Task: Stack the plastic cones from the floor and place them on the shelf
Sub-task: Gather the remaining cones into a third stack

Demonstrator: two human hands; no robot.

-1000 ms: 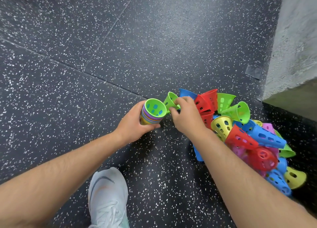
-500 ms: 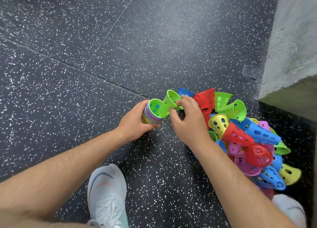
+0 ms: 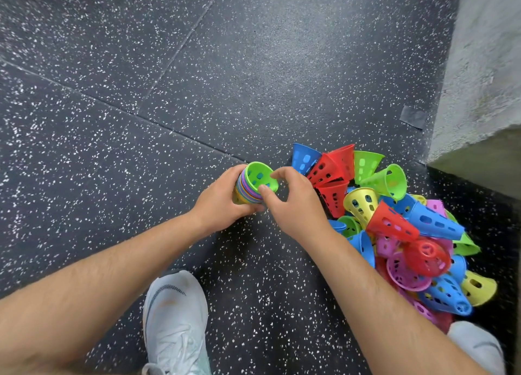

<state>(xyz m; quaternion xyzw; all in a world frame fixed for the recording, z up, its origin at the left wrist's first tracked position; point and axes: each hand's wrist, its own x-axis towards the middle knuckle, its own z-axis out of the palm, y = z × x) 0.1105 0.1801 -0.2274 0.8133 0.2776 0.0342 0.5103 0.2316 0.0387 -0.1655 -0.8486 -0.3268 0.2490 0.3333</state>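
Observation:
My left hand (image 3: 222, 199) grips a stack of nested plastic cones (image 3: 253, 184), many-coloured rims showing, a green cone innermost with its mouth facing me. My right hand (image 3: 293, 202) touches the rim of that green cone with thumb and forefinger, fingers curled around the stack's mouth. To the right, a loose pile of perforated cones (image 3: 394, 228) in red, blue, green, yellow and pink lies on the dark speckled floor (image 3: 197, 78). My right forearm hides part of the pile. No shelf is in view.
A grey concrete wall corner (image 3: 485, 64) rises at the right, just beyond the pile. My white shoe (image 3: 174, 318) rests on the floor below my hands, and another shoe tip (image 3: 476, 346) shows at the lower right. A grey tape patch (image 3: 413, 117) lies near the wall.
My right hand lifted a green cone from the pile, carried it left and pushed it into the stack held by my left hand. The loose green cone is now nested.

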